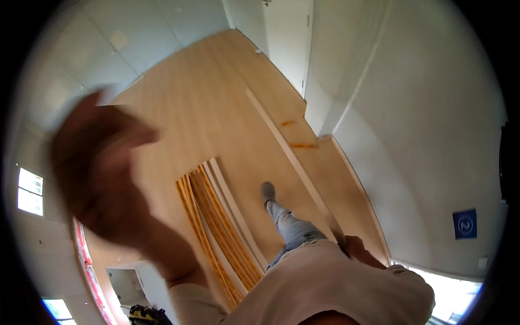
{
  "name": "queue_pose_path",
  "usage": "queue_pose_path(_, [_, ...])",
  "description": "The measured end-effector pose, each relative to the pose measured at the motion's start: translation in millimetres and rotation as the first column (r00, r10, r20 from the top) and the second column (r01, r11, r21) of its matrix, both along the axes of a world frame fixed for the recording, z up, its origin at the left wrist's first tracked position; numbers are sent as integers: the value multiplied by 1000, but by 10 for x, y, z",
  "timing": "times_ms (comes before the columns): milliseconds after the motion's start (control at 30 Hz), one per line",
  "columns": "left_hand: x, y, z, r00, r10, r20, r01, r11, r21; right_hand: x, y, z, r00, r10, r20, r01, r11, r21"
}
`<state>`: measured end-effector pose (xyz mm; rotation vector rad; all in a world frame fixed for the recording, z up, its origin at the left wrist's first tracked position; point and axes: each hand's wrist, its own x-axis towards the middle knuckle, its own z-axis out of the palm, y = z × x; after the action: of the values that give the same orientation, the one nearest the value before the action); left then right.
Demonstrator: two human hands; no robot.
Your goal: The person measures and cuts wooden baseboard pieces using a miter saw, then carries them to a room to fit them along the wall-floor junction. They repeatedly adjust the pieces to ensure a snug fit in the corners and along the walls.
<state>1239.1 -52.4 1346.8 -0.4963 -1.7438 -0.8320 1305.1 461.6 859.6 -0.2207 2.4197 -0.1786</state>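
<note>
My right hand (357, 247) is down by my right hip, closed around the near end of a long, thin pale wooden strip (292, 157). The strip runs away from me over the floor, slanting forward and to the left. My left hand (103, 168) is raised close in front at the left and blurred by motion. Its fingers look loosely bent and apart, with nothing visible in them. Beyond that arm, a row of long strips (225, 227) lies side by side on the floor, some with orange-brown faces and some pale.
Light wood-look floor (189, 92) spreads ahead. A pale wall (422, 135) with a blue sign (465, 224) stands at the right, near a white door (287, 40). Two orange-brown pieces (303, 145) lie by that wall. A black and yellow item (146, 315) is at the lower left.
</note>
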Motion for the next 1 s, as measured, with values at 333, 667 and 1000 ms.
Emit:
queue_pose_path(333, [-1027,-2052,754,924,43,-380,-218,876,-431,-2356,-1907,-928,981,163,-104,-164,987,3])
queue_pose_path(667, [-2347,-4346,441,908,140,-396,-297,880,-371,-4157,-3029,-961,996,-81,29,77,988,136])
queue_pose_path(1000, [-4316,-5572,492,903,156,-401,-271,930,-249,-5866,-5576,567,942,-319,-100,319,948,-16])
